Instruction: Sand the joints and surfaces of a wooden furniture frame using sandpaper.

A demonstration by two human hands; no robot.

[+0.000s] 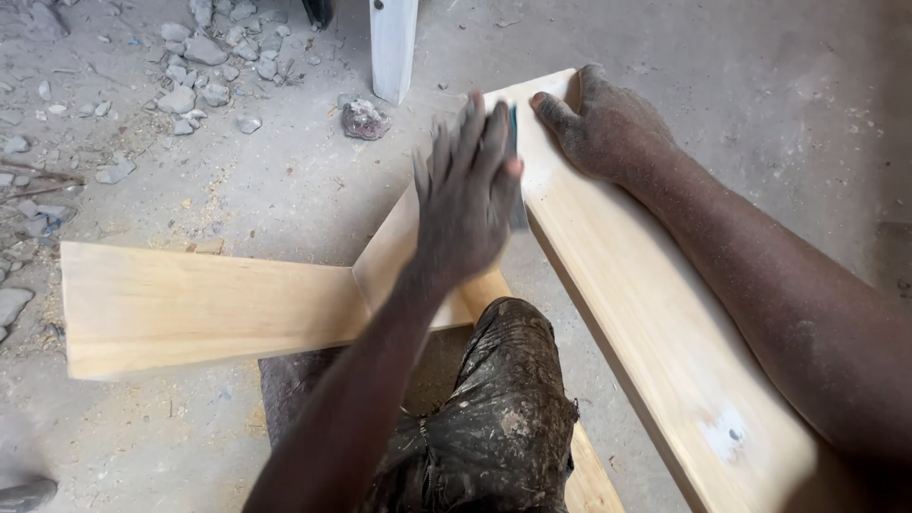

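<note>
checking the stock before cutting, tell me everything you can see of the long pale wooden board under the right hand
The long pale wooden board is a smooth, light yellow plank with fine straight grain and a small whitish mark near its close end. It runs tilted from the lower right up toward a white post. The dusty right hand presses flat on its far end. The blurred left hand rubs a dark, thin thing along its left edge.

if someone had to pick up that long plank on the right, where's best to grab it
Probably by its two long edges near the far end, coming from above. The long plank lies tilted with its left edge raised clear of the floor, so fingers can hook under it. The right hand already presses that far end.
</note>
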